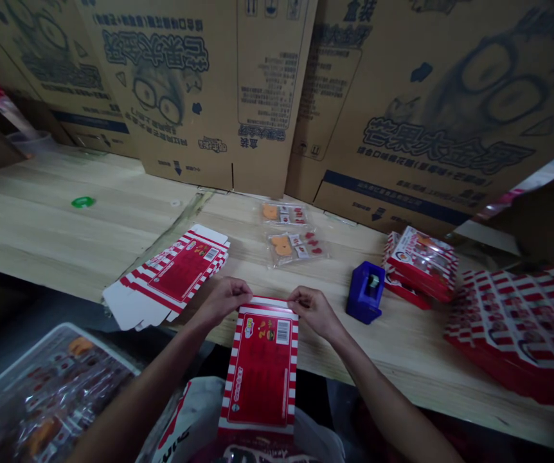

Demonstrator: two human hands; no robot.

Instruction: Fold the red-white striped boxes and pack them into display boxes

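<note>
A red box with white-striped edges (262, 370) stands on end between my lap and the table edge, its barcode side facing me. My left hand (223, 297) pinches its top left corner, fingers curled shut. My right hand (313, 308) grips the top right corner the same way. A stack of flat, unfolded red-and-white boxes (171, 273) lies just left of my left hand on the wooden table (65, 225). Two clear bags with orange toy parts (289, 244) lie beyond the box.
A blue tape dispenser (366, 290) sits right of my right hand, with finished red boxes (421, 260) behind it and a large stack of them (522, 321) at far right. Big printed cartons (402, 109) wall the back. A bin of bagged parts (40, 399) sits lower left. A green object (83, 202) lies far left.
</note>
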